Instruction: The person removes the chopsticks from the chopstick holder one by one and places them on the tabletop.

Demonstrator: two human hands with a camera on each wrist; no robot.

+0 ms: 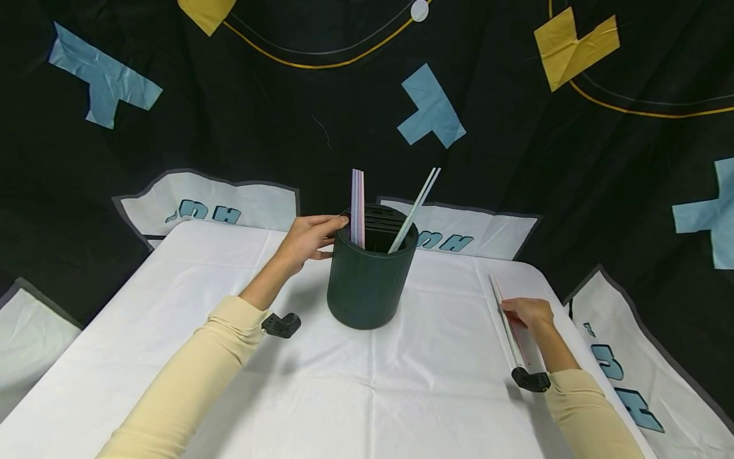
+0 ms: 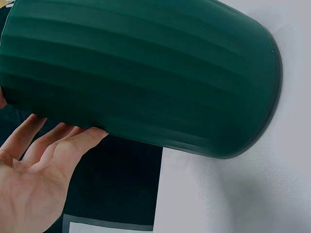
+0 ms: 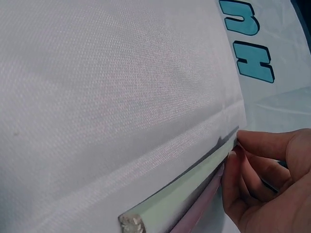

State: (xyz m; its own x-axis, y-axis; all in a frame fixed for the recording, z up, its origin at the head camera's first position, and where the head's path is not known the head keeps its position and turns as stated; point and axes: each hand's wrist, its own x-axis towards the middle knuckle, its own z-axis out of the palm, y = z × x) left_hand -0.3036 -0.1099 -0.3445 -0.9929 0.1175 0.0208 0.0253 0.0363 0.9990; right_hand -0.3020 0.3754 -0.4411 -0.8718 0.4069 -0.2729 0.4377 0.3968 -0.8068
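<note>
From the head view, the left hand [image 1: 309, 239] rested straight fingers against the rim of the dark green holder [image 1: 369, 280], which stood mid-bench with straws [image 1: 357, 207] upright inside. The right hand [image 1: 529, 313] pinched loose straws [image 1: 507, 322] lying near the right edge of the bench [image 1: 401, 395] (bare cloth lay all around the holder).

At the left wrist, relaxed fingers [image 2: 73, 143] touched the holder's ribbed wall [image 2: 146, 73].

At the right wrist, curled fingers [image 3: 231, 174] gripped a pale green straw [image 3: 184, 189] above a pink one [image 3: 201, 206], flat on the cloth.
</note>
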